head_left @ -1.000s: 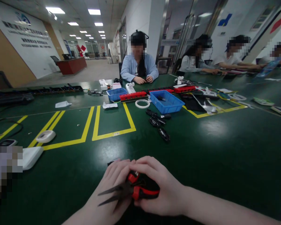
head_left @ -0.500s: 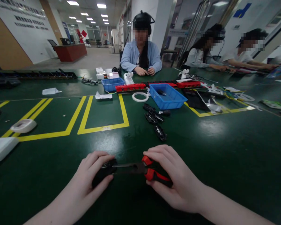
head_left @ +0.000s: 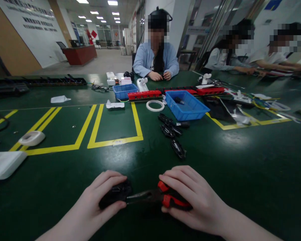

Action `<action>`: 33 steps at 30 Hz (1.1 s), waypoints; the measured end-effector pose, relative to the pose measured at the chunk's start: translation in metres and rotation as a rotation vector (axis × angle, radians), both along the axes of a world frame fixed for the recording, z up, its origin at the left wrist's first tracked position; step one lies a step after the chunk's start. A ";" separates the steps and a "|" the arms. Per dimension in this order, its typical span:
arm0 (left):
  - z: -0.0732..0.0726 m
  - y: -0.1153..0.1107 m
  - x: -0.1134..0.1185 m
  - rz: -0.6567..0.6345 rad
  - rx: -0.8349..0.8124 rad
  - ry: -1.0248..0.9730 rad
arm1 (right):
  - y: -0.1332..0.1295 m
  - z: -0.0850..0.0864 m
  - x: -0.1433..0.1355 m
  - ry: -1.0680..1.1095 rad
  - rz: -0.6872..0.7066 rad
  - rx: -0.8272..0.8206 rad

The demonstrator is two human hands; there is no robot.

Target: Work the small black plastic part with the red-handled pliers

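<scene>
My left hand [head_left: 104,190] is closed around a black plastic part [head_left: 116,192], which the fingers partly cover. In my right hand [head_left: 188,195] are needle-nose pliers [head_left: 153,195] with red and black handles, the fingers above and the thumb below. The long jaws point left and meet the black part's right side near my left thumb. Whether they grip anything there is too dark to tell. Farther off on the green table lie several similar glossy black parts [head_left: 177,148].
Beyond the black parts stands a blue bin [head_left: 188,108] with a dark item inside. A white ring [head_left: 155,105], red strips [head_left: 145,95] and a smaller blue bin [head_left: 125,91] are nearby. White housings [head_left: 8,164] lie at left. A person [head_left: 155,60] sits opposite; others sit at right.
The view has shifted slightly, so the scene sits farther right. My hands appear a little lower. The pliers have tilted, their tips now lower against the black part.
</scene>
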State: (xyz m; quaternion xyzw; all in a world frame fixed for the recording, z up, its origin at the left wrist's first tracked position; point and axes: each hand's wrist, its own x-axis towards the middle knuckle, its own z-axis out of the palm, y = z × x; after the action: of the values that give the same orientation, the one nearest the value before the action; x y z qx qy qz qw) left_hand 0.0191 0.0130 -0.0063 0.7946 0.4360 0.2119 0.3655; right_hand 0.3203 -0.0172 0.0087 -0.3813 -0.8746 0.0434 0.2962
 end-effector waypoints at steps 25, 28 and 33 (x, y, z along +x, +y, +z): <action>0.004 -0.006 0.000 -0.071 0.090 0.069 | 0.000 -0.001 0.002 0.070 -0.032 -0.204; 0.004 -0.006 0.000 -0.110 0.130 0.079 | -0.001 0.001 0.000 0.035 -0.029 -0.194; 0.000 -0.004 -0.002 -0.166 0.168 0.079 | -0.004 0.001 -0.001 -0.017 -0.013 -0.160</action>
State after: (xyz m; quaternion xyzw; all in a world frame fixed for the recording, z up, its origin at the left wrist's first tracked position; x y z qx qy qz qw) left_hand 0.0171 0.0092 -0.0060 0.8635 0.3634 0.1854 0.2965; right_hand 0.3189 -0.0211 0.0102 -0.4099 -0.8682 0.1081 0.2578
